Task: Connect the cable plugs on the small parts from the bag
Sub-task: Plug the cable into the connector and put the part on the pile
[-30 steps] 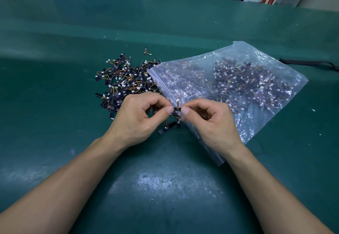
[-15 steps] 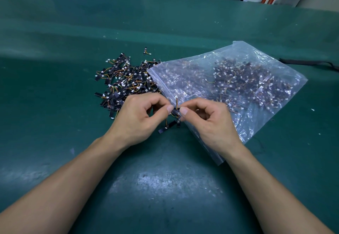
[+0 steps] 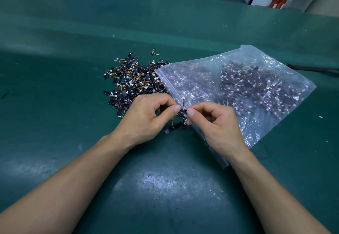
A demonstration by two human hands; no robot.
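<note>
My left hand and my right hand pinch one small black part between thumb and forefinger tips, just above the green mat. Its orange-yellow wire rises to a white plug. Below the fingers lies another black strip part with a short wire. A clear plastic bag full of such parts lies to the right, partly under my right hand. A loose pile of parts sits on the mat to the left of the bag's mouth.
The green mat covers the whole bench. A single stray part lies behind the pile. A dark cable runs along the right edge. Blue bins, a cardboard box and red extinguishers stand beyond the far edge.
Both hands stay in nearly the same place; the fingertips have shifted slightly on the part and the white plug stands a little higher.
</note>
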